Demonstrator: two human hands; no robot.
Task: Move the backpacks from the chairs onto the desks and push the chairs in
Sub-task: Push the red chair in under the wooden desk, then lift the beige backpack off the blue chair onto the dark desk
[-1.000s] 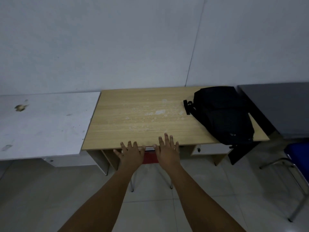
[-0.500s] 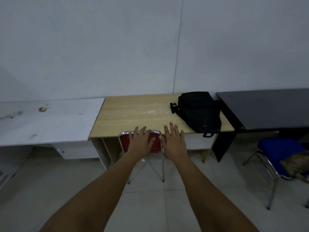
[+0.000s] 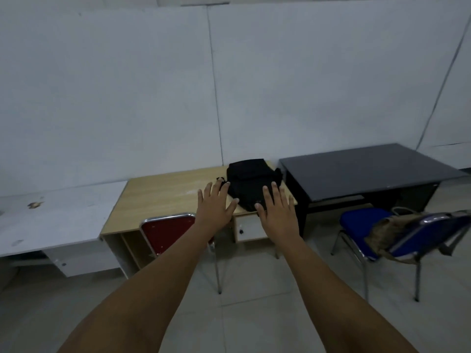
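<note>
A black backpack point(image 3: 251, 178) lies on the right end of the wooden desk point(image 3: 163, 197). A red chair point(image 3: 167, 231) with a chrome frame stands pushed in under that desk. My left hand point(image 3: 215, 206) and my right hand point(image 3: 276, 208) are stretched forward in the air, fingers spread, holding nothing and off the chair. At the right a blue chair point(image 3: 364, 224) stands out from the dark grey desk point(image 3: 367, 169), with a tan backpack point(image 3: 393, 231) on its seat and its strap hanging down.
A white desk point(image 3: 56, 215) with stains stands left of the wooden one, with a drawer unit below. White wall panels run behind all three desks. Tiled floor point(image 3: 242, 322) lies open in front of me between the chairs.
My hands have come off the red chair's backrest and lifted. The view has drawn back and turned right, so the blue chair with the tan backpack now shows fully.
</note>
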